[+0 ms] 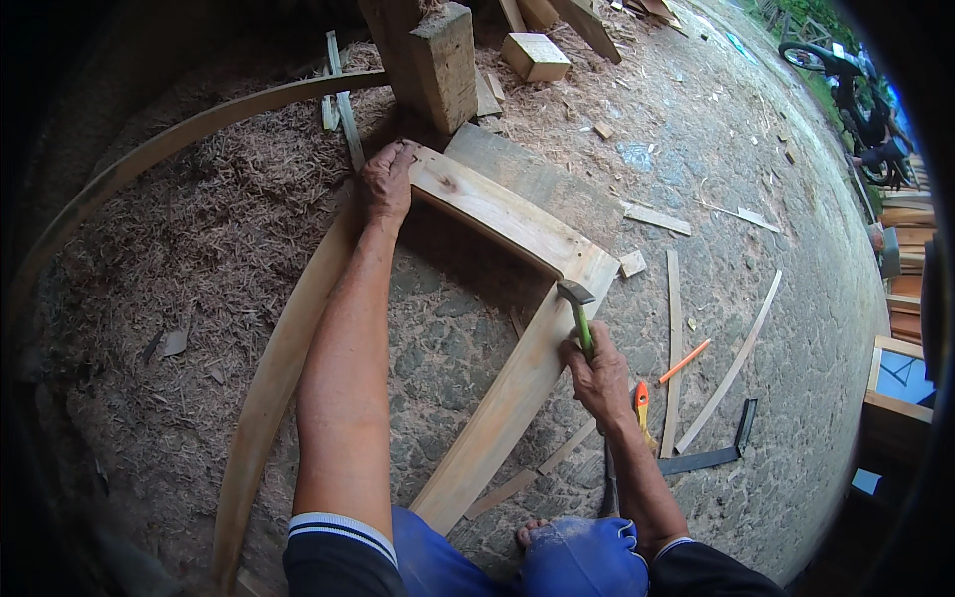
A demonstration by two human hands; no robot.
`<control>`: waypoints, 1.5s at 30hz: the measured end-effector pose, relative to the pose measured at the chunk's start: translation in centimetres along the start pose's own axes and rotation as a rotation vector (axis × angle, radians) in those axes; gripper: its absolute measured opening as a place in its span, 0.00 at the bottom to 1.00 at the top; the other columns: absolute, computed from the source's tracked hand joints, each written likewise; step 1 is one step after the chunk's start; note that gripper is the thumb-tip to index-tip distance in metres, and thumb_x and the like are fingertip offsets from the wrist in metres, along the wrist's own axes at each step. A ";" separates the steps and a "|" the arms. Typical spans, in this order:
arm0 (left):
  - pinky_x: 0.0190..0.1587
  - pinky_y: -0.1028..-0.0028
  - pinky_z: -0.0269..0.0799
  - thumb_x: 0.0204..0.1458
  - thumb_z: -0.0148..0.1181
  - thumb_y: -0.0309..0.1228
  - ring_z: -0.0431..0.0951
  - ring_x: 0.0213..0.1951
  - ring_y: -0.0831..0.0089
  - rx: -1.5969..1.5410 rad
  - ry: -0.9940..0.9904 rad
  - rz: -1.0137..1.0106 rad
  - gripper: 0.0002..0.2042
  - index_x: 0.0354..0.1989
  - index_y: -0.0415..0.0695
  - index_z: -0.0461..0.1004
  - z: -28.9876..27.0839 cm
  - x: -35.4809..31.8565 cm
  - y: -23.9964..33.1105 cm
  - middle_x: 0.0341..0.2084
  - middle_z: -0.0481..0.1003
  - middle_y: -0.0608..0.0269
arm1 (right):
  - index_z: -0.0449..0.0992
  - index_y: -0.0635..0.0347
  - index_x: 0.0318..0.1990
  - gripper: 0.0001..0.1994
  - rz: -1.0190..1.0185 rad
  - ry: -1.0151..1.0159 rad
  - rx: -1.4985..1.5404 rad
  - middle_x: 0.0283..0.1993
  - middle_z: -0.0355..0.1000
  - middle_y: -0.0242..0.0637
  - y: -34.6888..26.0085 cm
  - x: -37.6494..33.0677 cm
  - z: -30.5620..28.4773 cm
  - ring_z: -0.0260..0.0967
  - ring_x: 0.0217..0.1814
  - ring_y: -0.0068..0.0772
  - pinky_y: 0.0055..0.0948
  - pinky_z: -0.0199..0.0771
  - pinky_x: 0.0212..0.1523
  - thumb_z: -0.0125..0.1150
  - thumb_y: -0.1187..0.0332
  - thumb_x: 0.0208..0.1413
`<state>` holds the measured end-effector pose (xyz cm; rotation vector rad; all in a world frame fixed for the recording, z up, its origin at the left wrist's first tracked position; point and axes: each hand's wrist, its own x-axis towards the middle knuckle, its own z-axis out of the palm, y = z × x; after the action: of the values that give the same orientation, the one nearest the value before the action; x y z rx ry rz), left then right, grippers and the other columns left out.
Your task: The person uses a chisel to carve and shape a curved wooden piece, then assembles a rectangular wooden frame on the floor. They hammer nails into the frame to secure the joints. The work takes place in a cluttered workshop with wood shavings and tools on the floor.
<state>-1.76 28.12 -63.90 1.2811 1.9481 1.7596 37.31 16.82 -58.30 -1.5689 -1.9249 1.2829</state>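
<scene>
A wooden frame point(497, 204) of planed boards lies in front of me: a short crosspiece joins two long side boards that run back toward me. At the far left corner, my left hand point(388, 184) is wrapped round the end of the wood. My right hand point(597, 376) grips the green handle of a hammer point(581, 316). The hammer's metal head is at the right corner joint, over the right side board point(507, 418); I cannot tell whether it touches the wood. My knees in blue trousers are at the lower edge.
Right of the frame lie an orange pencil-like stick point(684, 360), an orange-and-yellow handled tool point(642, 406), a dark carpenter's square point(708, 458) and thin wood strips point(672, 338). Shavings point(179, 259) cover the left ground. A thick post point(443, 65) stands beyond; a motorcycle point(860, 99) is far right.
</scene>
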 end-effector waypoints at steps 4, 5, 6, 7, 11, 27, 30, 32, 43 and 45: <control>0.40 0.75 0.73 0.63 0.57 0.35 0.77 0.34 0.80 -0.031 -0.043 -0.019 0.11 0.41 0.41 0.81 0.4 -0.2 0.2 0.31 0.81 0.67 | 0.64 0.56 0.61 0.19 -0.155 0.058 -0.079 0.27 0.70 0.41 -4.2 0.2 -1.1 0.72 0.26 0.43 0.40 0.69 0.30 0.55 0.71 0.62; 0.40 0.75 0.73 0.63 0.57 0.35 0.78 0.34 0.79 0.010 -0.056 -0.049 0.11 0.41 0.42 0.81 0.5 -0.2 0.4 0.31 0.81 0.67 | 0.63 0.56 0.61 0.20 -0.180 0.025 0.004 0.28 0.70 0.43 -5.4 0.6 -1.4 0.73 0.27 0.44 0.40 0.70 0.31 0.55 0.71 0.62; 0.40 0.75 0.73 0.63 0.57 0.36 0.78 0.34 0.79 0.053 -0.051 -0.028 0.11 0.41 0.42 0.81 0.5 -0.3 0.6 0.31 0.80 0.66 | 0.63 0.55 0.62 0.21 -0.139 -0.021 0.085 0.29 0.71 0.44 -6.6 1.0 -1.5 0.73 0.28 0.44 0.41 0.70 0.32 0.54 0.71 0.62; 0.40 0.75 0.73 0.63 0.57 0.37 0.78 0.35 0.78 0.109 -0.057 -0.047 0.12 0.41 0.42 0.80 0.4 -0.4 0.9 0.31 0.80 0.66 | 0.62 0.55 0.63 0.22 -0.120 -0.076 0.181 0.29 0.71 0.45 -7.8 1.7 -1.6 0.74 0.30 0.45 0.41 0.71 0.34 0.54 0.71 0.62; 0.35 0.68 0.69 0.62 0.56 0.35 0.74 0.28 0.65 0.037 -0.014 0.024 0.12 0.33 0.37 0.73 0.4 -0.6 1.9 0.25 0.76 0.54 | 0.59 0.54 0.67 0.24 -0.239 -0.156 -0.019 0.34 0.73 0.54 -11.4 6.2 -0.9 0.76 0.35 0.54 0.48 0.73 0.38 0.51 0.72 0.63; 0.44 0.60 0.74 0.63 0.54 0.39 0.79 0.44 0.49 0.228 -0.031 0.001 0.14 0.49 0.44 0.77 -0.1 -1.1 2.5 0.40 0.79 0.47 | 0.53 0.43 0.74 0.33 -0.719 -0.011 -0.518 0.38 0.72 0.55 -17.0 14.6 3.6 0.75 0.36 0.59 0.52 0.75 0.37 0.48 0.74 0.60; 0.44 0.61 0.73 0.63 0.54 0.38 0.79 0.44 0.49 0.297 -0.071 -0.057 0.13 0.49 0.45 0.77 -0.3 -1.2 3.1 0.41 0.78 0.47 | 0.54 0.43 0.74 0.32 -0.670 -0.046 -0.586 0.33 0.72 0.51 -17.5 15.1 3.6 0.73 0.32 0.53 0.48 0.73 0.34 0.49 0.73 0.62; 0.43 0.61 0.73 0.63 0.54 0.37 0.79 0.43 0.49 0.278 -0.037 -0.068 0.12 0.48 0.46 0.78 -0.2 -1.3 3.4 0.40 0.78 0.47 | 0.54 0.43 0.74 0.32 -0.732 -0.004 -0.517 0.31 0.71 0.49 -17.7 15.1 3.6 0.72 0.30 0.49 0.46 0.72 0.32 0.50 0.72 0.63; 0.42 0.60 0.73 0.63 0.54 0.38 0.79 0.42 0.48 0.102 0.038 0.133 0.11 0.47 0.47 0.78 0.5 -0.7 2.5 0.39 0.78 0.48 | 0.49 0.43 0.75 0.37 -0.931 0.069 -0.292 0.37 0.71 0.51 -18.4 13.3 2.3 0.74 0.35 0.51 0.47 0.75 0.35 0.60 0.62 0.61; 0.42 0.60 0.73 0.63 0.54 0.38 0.78 0.42 0.48 0.096 0.042 0.140 0.11 0.47 0.47 0.78 0.4 -0.8 2.5 0.39 0.78 0.48 | 0.50 0.43 0.75 0.36 -0.913 0.074 -0.306 0.37 0.72 0.52 -18.1 13.4 2.4 0.75 0.35 0.53 0.48 0.75 0.35 0.58 0.65 0.61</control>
<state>0.12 27.61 -62.15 1.4561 2.0339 1.7891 20.41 28.33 -48.61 -0.6213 -2.4065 0.5471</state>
